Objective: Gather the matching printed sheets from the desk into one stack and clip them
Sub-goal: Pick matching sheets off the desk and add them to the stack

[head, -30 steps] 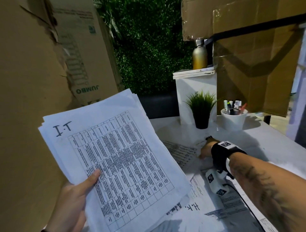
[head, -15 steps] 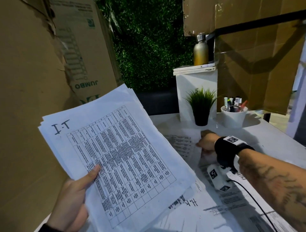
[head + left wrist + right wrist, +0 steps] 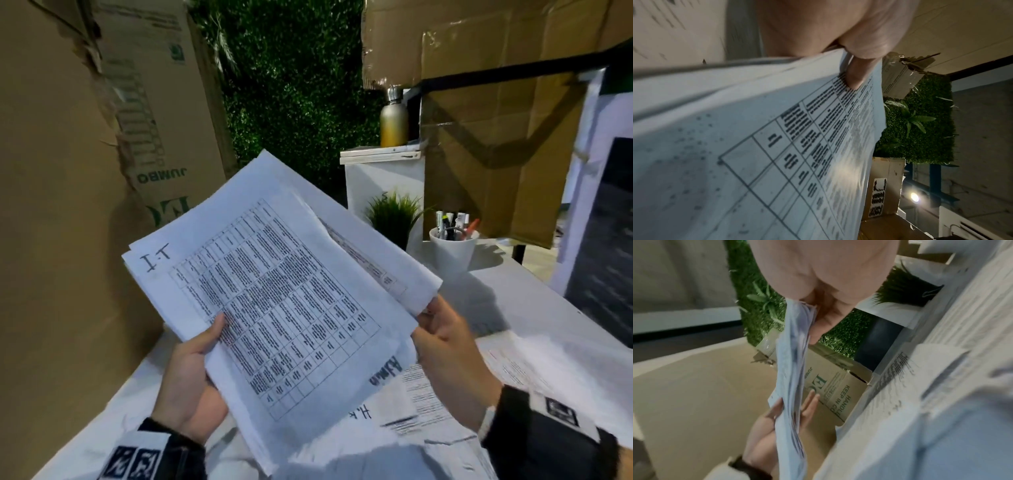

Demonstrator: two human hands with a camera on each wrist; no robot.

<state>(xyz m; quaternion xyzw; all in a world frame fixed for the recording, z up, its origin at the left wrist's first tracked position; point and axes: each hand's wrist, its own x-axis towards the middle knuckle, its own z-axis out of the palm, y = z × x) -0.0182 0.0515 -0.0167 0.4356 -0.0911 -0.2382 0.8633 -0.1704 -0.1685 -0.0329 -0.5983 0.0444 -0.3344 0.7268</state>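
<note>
Between both hands [image 3: 191, 377], flat paper stack [image 3: 291, 308]

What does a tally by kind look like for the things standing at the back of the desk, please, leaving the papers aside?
Potted plant: 1
White cup of pens: 1
Metal bottle, on the white stand: 1
White stand: 1
Total: 4

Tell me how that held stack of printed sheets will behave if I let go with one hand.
The stack looks loose and unclipped, edges fanned, so sheets would probably slide apart. It is thin paper, so the far end would likely droop. The left hand pinches one edge and the right hand the other; one grip may hold it only briefly.
</note>
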